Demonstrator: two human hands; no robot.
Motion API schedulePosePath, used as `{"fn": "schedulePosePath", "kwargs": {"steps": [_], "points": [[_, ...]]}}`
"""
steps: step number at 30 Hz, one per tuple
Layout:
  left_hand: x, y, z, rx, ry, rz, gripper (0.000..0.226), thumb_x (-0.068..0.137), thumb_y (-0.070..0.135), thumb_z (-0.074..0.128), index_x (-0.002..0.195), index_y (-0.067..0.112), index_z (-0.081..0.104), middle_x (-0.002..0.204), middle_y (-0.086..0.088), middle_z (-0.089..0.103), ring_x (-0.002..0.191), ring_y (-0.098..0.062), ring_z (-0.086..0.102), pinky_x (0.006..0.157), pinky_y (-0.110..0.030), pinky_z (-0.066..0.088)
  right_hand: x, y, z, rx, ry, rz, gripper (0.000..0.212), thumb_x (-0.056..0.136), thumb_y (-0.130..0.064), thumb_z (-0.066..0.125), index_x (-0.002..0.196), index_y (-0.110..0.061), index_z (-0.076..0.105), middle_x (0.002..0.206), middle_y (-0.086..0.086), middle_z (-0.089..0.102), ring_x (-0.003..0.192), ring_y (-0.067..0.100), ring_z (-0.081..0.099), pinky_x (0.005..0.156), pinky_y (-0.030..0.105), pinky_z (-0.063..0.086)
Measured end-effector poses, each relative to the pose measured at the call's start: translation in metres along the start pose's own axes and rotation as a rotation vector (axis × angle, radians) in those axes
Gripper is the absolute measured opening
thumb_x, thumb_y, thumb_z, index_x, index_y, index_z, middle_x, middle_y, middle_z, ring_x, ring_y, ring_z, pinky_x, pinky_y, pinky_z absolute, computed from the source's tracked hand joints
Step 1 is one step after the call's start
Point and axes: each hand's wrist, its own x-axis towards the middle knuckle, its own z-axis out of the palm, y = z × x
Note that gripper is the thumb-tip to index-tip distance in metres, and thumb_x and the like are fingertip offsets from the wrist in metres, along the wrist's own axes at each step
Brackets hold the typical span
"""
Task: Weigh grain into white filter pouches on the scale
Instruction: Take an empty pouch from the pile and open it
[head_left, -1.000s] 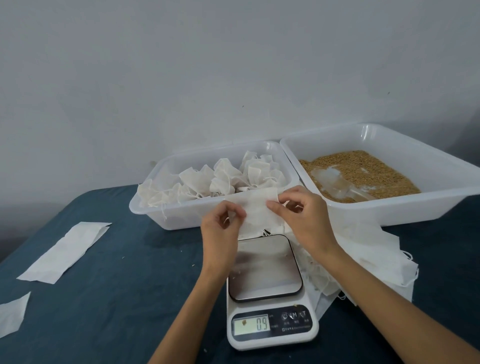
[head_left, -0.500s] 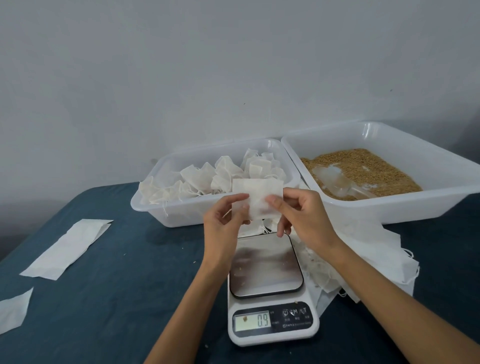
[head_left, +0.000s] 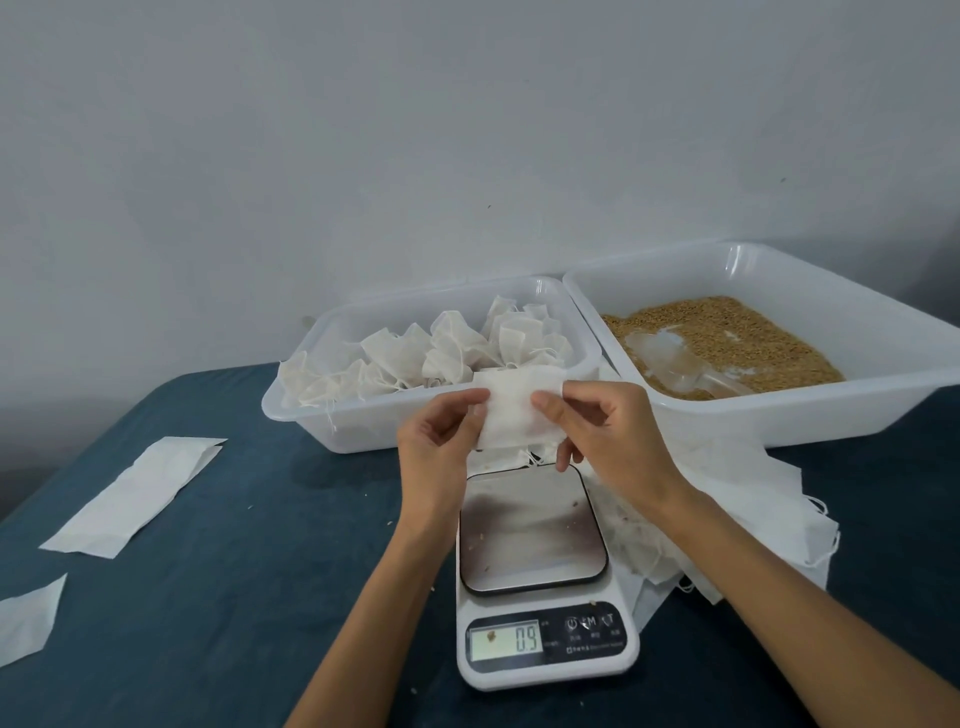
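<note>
Since a second ago the pouch (head_left: 519, 408) has been lifted from low over the scale (head_left: 540, 587) and turned upright, so that its flat face now stands between the two hands in front of the near wall of the left tub (head_left: 311, 415). The left hand (head_left: 441, 441) pinches its left edge with thumb and fingertips; the right hand (head_left: 608, 431) pinches its right edge the same way, the other fingers curled loosely below. The pouch hangs in the air above the far end of the scale's steel plate, touching neither plate nor tub. The plate carries only a few stray grains, and the display (head_left: 506, 640) reads 0.9. The left tub holds a heap of tied pouches (head_left: 441, 353). The right tub (head_left: 779, 410), just beside it, holds grain (head_left: 737, 338) with a clear scoop (head_left: 680, 364) lying in it. A pile of flat white pouches (head_left: 753, 509) lies on the blue cloth (head_left: 234, 571) to the right of the scale, partly under the right forearm. Two white strips (head_left: 135, 493) lie well apart at the left.
</note>
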Motion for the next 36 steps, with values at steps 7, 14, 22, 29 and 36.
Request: {"fn": "schedulePosePath", "kwargs": {"steps": [7, 14, 22, 29, 36], "points": [[0.002, -0.002, -0.003, 0.04, 0.024, 0.025, 0.024, 0.101, -0.001, 0.064, 0.102, 0.017, 0.08, 0.1, 0.003, 0.079, 0.091, -0.01, 0.071, 0.078, -0.024, 0.057, -0.001, 0.004, 0.001, -0.06, 0.001, -0.007, 0.046, 0.098, -0.028, 0.067, 0.056, -0.021, 0.05, 0.046, 0.003, 0.043, 0.041, 0.023, 0.065, 0.04, 0.026, 0.037], [0.002, -0.002, -0.002, -0.011, 0.02, -0.046, 0.029, 0.101, -0.001, 0.062, 0.099, 0.019, 0.082, 0.106, -0.006, 0.08, 0.1, -0.024, 0.072, 0.095, -0.047, 0.057, -0.001, -0.001, 0.0, -0.03, -0.084, -0.06, 0.036, 0.093, -0.025, 0.072, 0.063, -0.009, 0.064, 0.066, -0.004, 0.061, 0.046, 0.023, 0.063, 0.048, 0.022, 0.043], [0.002, 0.0, -0.002, 0.013, 0.014, 0.002, 0.024, 0.102, 0.0, 0.062, 0.103, 0.017, 0.08, 0.097, 0.002, 0.08, 0.081, -0.005, 0.066, 0.07, -0.018, 0.05, 0.0, 0.007, 0.002, -0.005, -0.121, 0.051, 0.037, 0.101, -0.026, 0.06, 0.07, -0.006, 0.058, 0.055, -0.006, 0.055, 0.056, 0.027, 0.072, 0.047, 0.03, 0.05], [0.003, 0.002, -0.006, 0.026, 0.017, 0.015, 0.024, 0.102, -0.002, 0.061, 0.11, 0.014, 0.078, 0.096, 0.009, 0.078, 0.081, 0.0, 0.066, 0.066, -0.013, 0.049, 0.003, 0.008, 0.0, 0.071, -0.229, 0.128, 0.033, 0.103, -0.027, 0.053, 0.094, 0.002, 0.065, 0.081, 0.027, 0.061, 0.068, 0.031, 0.075, 0.054, 0.04, 0.058], [-0.001, 0.015, -0.013, 0.119, 0.093, 0.079, 0.03, 0.102, 0.002, 0.061, 0.107, 0.027, 0.076, 0.089, 0.008, 0.073, 0.071, -0.006, 0.062, 0.068, -0.026, 0.054, 0.002, -0.011, -0.011, 0.042, -0.306, 0.139, 0.027, 0.101, -0.034, 0.052, 0.082, -0.023, 0.068, 0.065, 0.007, 0.061, 0.066, 0.033, 0.075, 0.053, 0.043, 0.058]]}}
